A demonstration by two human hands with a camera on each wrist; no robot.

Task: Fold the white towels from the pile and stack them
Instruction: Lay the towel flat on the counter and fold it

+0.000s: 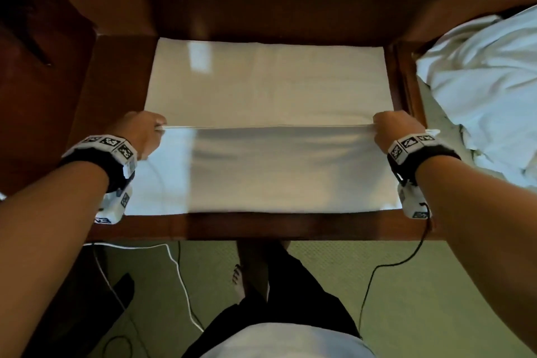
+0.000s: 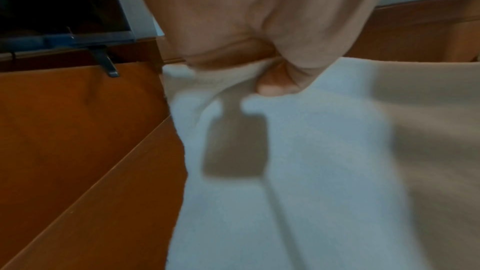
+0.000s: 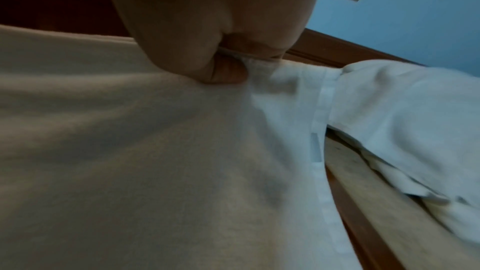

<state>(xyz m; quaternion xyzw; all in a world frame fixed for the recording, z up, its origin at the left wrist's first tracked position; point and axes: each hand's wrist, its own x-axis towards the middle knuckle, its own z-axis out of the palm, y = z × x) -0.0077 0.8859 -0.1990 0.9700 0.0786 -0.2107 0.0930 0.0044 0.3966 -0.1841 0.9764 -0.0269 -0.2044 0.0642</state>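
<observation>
One towel (image 1: 270,87), flat on the table (image 1: 116,224), near half lifted. Your left hand (image 1: 143,132) and right hand (image 1: 392,131) each pinch a corner, edge taut between them, likely so the fold lands square. Pile (image 1: 488,90): right, unfolded.

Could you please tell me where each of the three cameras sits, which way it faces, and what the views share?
Head: worn on the head, facing down at the wooden table; shows both forearms, left hand, right hand, legs and a foot.
Left wrist: looks along the left hand pinching the towel.
Right wrist: looks along the right hand pinching the towel, the pile of towels beyond.
Shared: all show the towel.
</observation>
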